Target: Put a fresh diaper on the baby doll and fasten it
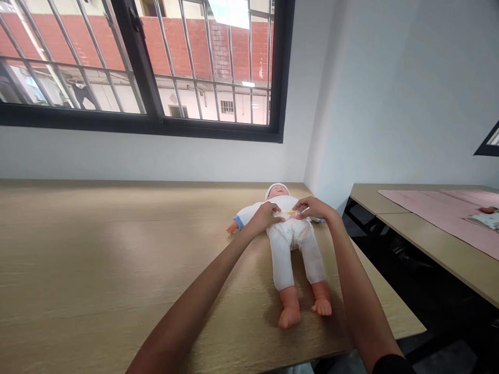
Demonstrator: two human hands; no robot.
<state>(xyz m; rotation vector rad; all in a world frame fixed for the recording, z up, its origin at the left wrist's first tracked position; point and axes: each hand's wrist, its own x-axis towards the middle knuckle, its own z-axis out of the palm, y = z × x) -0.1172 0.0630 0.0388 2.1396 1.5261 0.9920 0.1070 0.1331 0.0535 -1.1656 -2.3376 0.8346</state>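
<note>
A baby doll (290,244) in white clothes and a white cap lies on its back on the wooden table (117,259), head toward the wall and bare feet toward me. It wears a diaper (290,228) with a yellow strip at the waistband. My left hand (265,214) pinches the diaper's waistband on the doll's left side of the picture. My right hand (312,208) pinches the same waistband from the right. Both hands' fingers are curled on the diaper's upper edge at the doll's belly.
A barred window (148,62) runs along the wall behind the table. A second table (429,228) stands to the right across a dark gap, with a pink cloth (444,210) and small items (485,218) on it. The table's right edge lies close to the doll.
</note>
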